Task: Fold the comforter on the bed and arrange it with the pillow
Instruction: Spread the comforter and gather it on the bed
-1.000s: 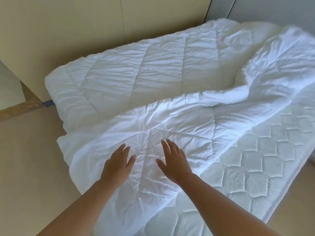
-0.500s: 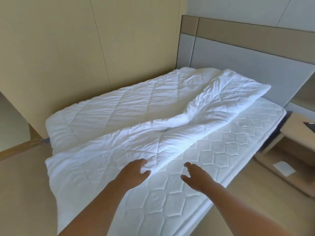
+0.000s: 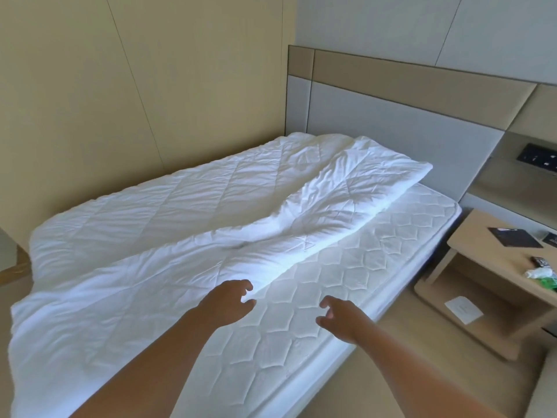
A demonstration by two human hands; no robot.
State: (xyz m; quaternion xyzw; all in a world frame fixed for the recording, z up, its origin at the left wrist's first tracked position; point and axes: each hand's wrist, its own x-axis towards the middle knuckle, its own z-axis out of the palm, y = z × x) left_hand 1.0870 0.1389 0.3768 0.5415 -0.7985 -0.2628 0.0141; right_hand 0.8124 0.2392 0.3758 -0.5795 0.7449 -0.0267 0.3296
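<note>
Reaching forward over the bed, the left hand (image 3: 227, 303) has its fingers loosely curled and parted, thumb apart from them, with nothing held; it hovers right at the folded edge of the comforter (image 3: 156, 267), and whether the fingertips touch the cloth cannot be told. To its right, the right hand (image 3: 339, 319) is likewise half open, fingers bent and separated, empty, above the bare quilted mattress (image 3: 346, 282) and clear of the comforter. The comforter lies beyond and to the left of both hands, covering the left part of the bed; its near side is doubled back over itself in a long fold running from the foot toward the headboard (image 3: 391, 128), rumpled in the middle and thicker at the far end. No part of it is gripped. Past the mattress on the right stands a wooden bedside table (image 3: 470, 245) with a few small items on top.
</note>
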